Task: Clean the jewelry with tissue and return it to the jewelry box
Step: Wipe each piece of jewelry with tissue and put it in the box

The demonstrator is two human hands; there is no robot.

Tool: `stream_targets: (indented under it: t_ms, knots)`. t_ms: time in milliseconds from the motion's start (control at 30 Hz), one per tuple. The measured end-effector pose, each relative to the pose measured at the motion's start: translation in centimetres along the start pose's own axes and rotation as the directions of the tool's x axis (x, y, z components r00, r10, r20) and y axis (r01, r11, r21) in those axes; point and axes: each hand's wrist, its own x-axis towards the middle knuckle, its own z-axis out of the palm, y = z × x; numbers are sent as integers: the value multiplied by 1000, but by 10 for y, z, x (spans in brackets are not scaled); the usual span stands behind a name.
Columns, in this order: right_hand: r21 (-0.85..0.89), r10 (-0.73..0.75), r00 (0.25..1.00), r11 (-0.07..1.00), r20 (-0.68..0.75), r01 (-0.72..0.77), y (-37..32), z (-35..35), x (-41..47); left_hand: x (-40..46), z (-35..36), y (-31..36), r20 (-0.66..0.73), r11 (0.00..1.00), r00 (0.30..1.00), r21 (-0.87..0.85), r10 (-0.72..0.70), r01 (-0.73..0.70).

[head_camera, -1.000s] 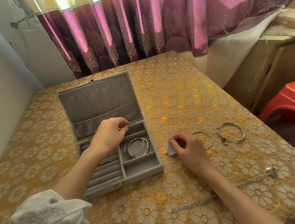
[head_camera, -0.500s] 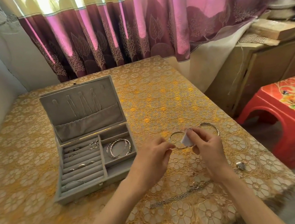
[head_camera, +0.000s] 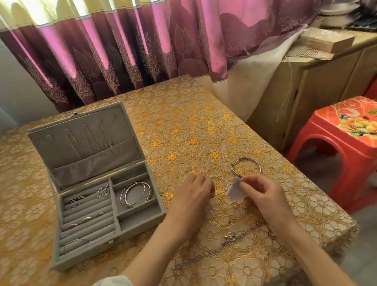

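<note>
A grey jewelry box (head_camera: pixel 142 221) stands open on the table's left half, with rings in its slots and silver bangles (head_camera: pixel 136 194) in one compartment. My right hand (head_camera: pixel 264 195) pinches a small folded white tissue (head_camera: pixel 235 190). My left hand (head_camera: pixel 190 196) rests on the cloth with its fingers curled at a thin silver bangle (head_camera: pixel 222 183), which lies between my two hands. A thicker silver bracelet (head_camera: pixel 246 166) lies just beyond the tissue. A silver chain necklace (head_camera: pixel 221 245) stretches across the cloth below my wrists.
The table wears a gold floral lace cloth (head_camera: pixel 193 130). A red plastic stool (head_camera: pixel 358 145) stands right of the table, with a wooden cabinet (head_camera: pixel 318 84) behind it. Purple curtains (head_camera: pixel 146 41) hang at the back; a wall is on the left.
My left hand left the jewelry box and came right to the thin bangle. My right hand lifted the tissue a little. The view swung to the right.
</note>
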Motion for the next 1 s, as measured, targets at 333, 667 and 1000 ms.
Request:
stream_targets:
  t_ms: [333, 667, 1000]
  knots:
    - [124, -42, 991, 992, 124, 27, -21, 12, -28, -41, -46, 8, -30, 828, 975, -534, -221, 171]
    - [-102, -229, 907, 954, 354, 281, -44, 56, -68, -98, -86, 2, -55, 808, 964, -558, -262, 188]
    - [-197, -342, 874, 884, 345, 424, -50, 87, -93, -147, -106, -8, 2, 627, 918, -731, -396, 271]
